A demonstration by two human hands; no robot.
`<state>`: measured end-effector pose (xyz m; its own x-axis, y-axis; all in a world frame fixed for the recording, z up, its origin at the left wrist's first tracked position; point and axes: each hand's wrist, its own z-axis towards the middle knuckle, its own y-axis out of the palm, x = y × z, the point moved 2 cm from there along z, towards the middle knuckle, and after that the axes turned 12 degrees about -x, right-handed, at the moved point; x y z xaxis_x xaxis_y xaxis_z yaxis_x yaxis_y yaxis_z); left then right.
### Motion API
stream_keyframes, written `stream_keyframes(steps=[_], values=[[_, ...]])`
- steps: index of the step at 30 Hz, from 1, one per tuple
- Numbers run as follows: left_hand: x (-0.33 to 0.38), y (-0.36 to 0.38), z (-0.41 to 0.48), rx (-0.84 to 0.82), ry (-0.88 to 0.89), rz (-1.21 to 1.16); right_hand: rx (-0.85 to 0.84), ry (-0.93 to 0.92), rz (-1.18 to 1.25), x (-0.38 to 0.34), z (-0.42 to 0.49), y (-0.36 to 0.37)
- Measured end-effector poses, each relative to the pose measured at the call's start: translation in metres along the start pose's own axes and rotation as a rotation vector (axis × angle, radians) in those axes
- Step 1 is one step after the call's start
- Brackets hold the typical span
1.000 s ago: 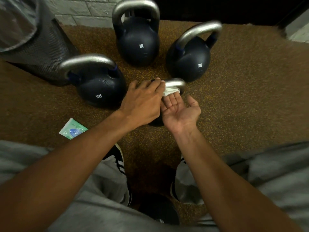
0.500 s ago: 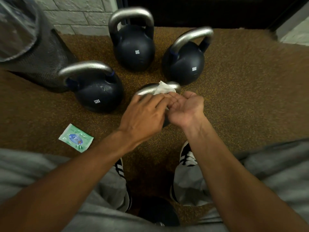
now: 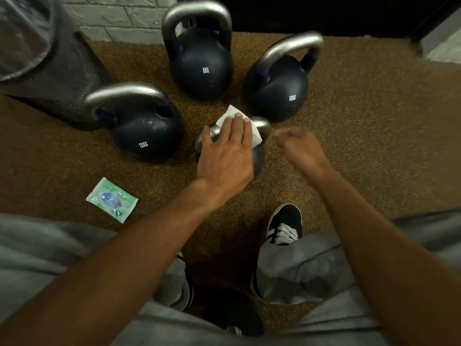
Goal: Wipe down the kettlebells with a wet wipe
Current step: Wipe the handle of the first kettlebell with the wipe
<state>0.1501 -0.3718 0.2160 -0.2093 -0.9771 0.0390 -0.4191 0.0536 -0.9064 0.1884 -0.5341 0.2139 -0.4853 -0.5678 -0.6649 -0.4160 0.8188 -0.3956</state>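
Right now the left hand (image 3: 225, 156) lies flat on a white wet wipe (image 3: 230, 113), with its fingers straight, and presses the wipe onto the shiny silver handle (image 3: 264, 126) of the small dark round kettlebell (image 3: 259, 158) nearest the person. The handle runs from near-left to far-right, and the hand lies across it, so I think the next rub should slide along the handle, then go down to the round body under the palm. The right hand (image 3: 299, 146) hangs just beside the handle's right end. It looks blurry, with its fingers loosely curled, and I see nothing in it. The left hand is the one on the job, and the right one is near enough to steady the weight. Three bigger dark kettlebells stand behind in a curve: one marked 12KG on the left (image 3: 147, 136), one in the back middle (image 3: 203, 68), and one marked 12KG on the right (image 3: 279, 93). None of them touches the wipe. Everything sits on a brown speckled floor (image 3: 374, 121). A small green wipe packet (image 3: 112, 199) lies on the floor to the left, a black mesh bin (image 3: 57, 71) stands in the far left corner, and a white brick wall (image 3: 119, 18) is behind it.
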Motion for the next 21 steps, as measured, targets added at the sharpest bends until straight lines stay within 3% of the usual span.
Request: stream_keyframes(steps=[4, 7, 12, 17, 21], values=[[-0.008, -0.008, 0.011, 0.007, 0.055, -0.074, -0.053, -0.252, -0.297, 0.007, 0.01, -0.012], [-0.017, -0.015, 0.026, -0.012, 0.109, -0.117, -0.143, -0.342, -0.422, 0.015, 0.011, -0.002], [-0.042, -0.027, 0.052, -0.15, 0.128, -0.329, -0.178, -0.334, -0.319, 0.021, 0.012, 0.007], [-0.059, -0.026, 0.06, -0.166, 0.138, -0.601, -0.156, -0.314, -0.275, 0.021, 0.013, 0.006], [-0.055, -0.023, 0.038, -0.001, 0.297, -0.138, -0.154, -0.317, -0.222, 0.023, 0.015, 0.01]])
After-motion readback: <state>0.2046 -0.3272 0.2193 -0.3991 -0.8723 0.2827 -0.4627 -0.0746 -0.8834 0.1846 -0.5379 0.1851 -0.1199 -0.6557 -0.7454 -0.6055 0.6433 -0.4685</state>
